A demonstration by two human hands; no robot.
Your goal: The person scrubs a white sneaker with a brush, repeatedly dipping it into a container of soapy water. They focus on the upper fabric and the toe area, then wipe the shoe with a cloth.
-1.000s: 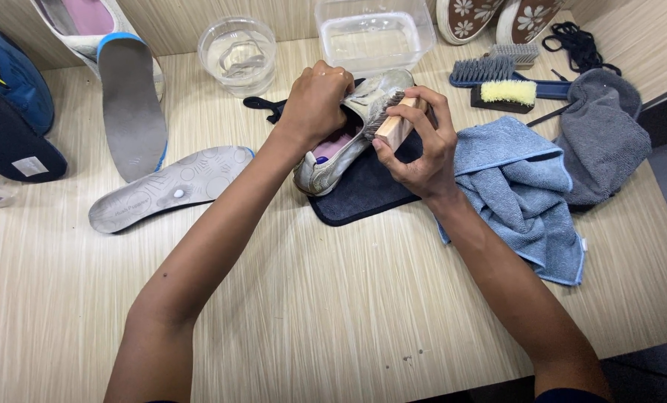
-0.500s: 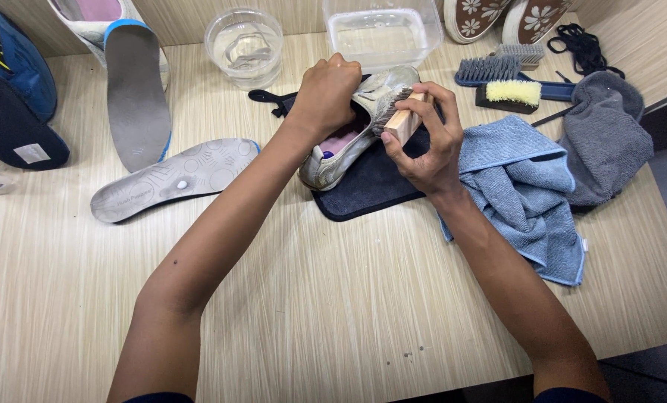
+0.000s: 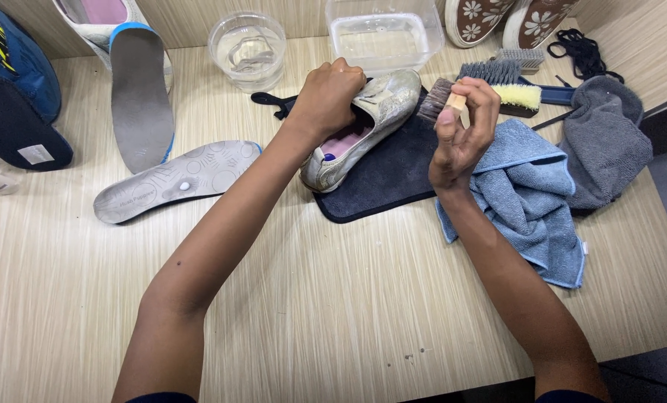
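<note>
Two hands at work: left hand (image 3: 326, 95) clamped over the collar of a silver-grey shoe (image 3: 363, 127), tilted on a dark mat (image 3: 382, 183) at desk (image 3: 311, 298) centre. Right hand (image 3: 460, 134) closed around a wooden-backed brush (image 3: 442, 101), lifted just right of the shoe's toe, bristles facing left, apart from the leather. Risk, likely: shoe rolling off its edge under a slack left grip; brush knocking the clear water tub (image 3: 382, 33) just beyond. Blue towel (image 3: 527, 194) and grey cloth (image 3: 609, 142) at right; two insoles (image 3: 173, 183) at left.
</note>
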